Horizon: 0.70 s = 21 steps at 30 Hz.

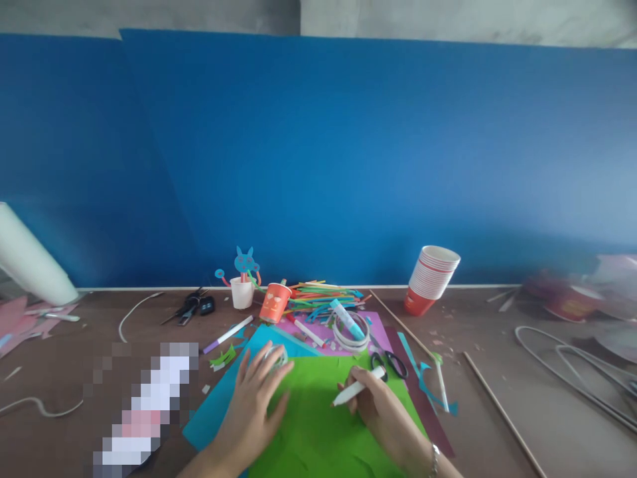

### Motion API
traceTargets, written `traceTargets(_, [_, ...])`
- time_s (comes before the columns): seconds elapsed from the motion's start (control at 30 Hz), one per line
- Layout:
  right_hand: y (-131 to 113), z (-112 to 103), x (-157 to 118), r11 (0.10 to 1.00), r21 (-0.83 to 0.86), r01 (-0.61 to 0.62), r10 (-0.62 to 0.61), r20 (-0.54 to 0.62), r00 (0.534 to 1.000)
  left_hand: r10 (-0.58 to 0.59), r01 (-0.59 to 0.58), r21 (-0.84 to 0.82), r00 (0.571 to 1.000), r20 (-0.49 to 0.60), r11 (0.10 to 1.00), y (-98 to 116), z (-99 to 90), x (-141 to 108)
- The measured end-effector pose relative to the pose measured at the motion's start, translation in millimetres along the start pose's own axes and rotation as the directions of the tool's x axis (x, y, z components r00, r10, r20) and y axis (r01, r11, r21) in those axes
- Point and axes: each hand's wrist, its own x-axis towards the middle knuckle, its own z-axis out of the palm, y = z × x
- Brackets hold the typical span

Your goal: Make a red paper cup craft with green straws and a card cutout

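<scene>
A green sheet of paper [318, 425] lies in front of me, over blue paper [213, 411] and purple paper [378, 325]. My left hand [261, 398] rests with spread fingers at the green sheet's left edge, and a clear roll of tape [279, 356] shows behind its fingertips. Above the right part of the sheet, my right hand [368, 398] grips a white marker [355, 388], its tip pointing left. Black-handled scissors [395, 364] lie just beyond that hand. A glue stick [347, 320] rests on a coiled white cable [352, 338].
Behind the papers are a white cup with a blue paper figure [242, 293], a red cup [275, 303], colored sticks [318, 299] and stacked cups [432, 275]. A purple-capped marker [227, 334] lies left. Wooden rods [502, 413] and cables [572, 382] lie right.
</scene>
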Motion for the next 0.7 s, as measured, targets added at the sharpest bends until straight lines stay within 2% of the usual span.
traceTargets(0.1, [0.1, 0.2, 1.2, 1.000, 0.026, 0.004, -0.005, 0.002, 1.000, 0.102, -0.103, -0.001, 0.988, 0.114, 0.995, 8.4, -8.7, -2.2])
traceTargets(0.17, [2.4, 0.2, 2.4, 0.999, 0.028, 0.016, -0.015, -0.026, 1.000, 0.111, -0.109, -0.022, 0.986, 0.125, 0.994, 10.7, -11.6, -0.9])
traceTargets(0.3, [9.4, -0.8, 2.9, 0.996, -0.037, 0.083, -0.086, -0.095, 0.992, 0.063, -0.059, -0.050, 0.995, 0.082, 0.997, 6.5, -11.9, 23.9])
traceTargets(0.43, [9.8, -2.0, 0.6, 0.973, -0.109, 0.205, -0.207, -0.013, 0.978, -0.006, 0.012, -0.038, 0.991, 0.136, 0.999, -0.6, -1.8, 71.3])
traceTargets(0.5, [8.2, -3.0, -0.1, 0.963, -0.114, 0.246, -0.247, 0.007, 0.969, 0.002, -0.005, 0.019, 0.990, 0.141, 1.000, -1.4, 6.5, 89.3])
traceTargets(0.6, [7.2, -5.0, 1.0, 0.943, -0.144, 0.300, -0.304, -0.009, 0.953, -0.030, 0.013, 0.091, 0.980, 0.196, 0.996, 1.6, 16.2, 100.2])
traceTargets(0.7, [7.2, -7.1, 3.4, 0.917, -0.201, 0.344, -0.361, -0.052, 0.931, -0.062, 0.050, 0.076, 0.984, 0.169, 0.996, 6.0, 17.3, 97.1])
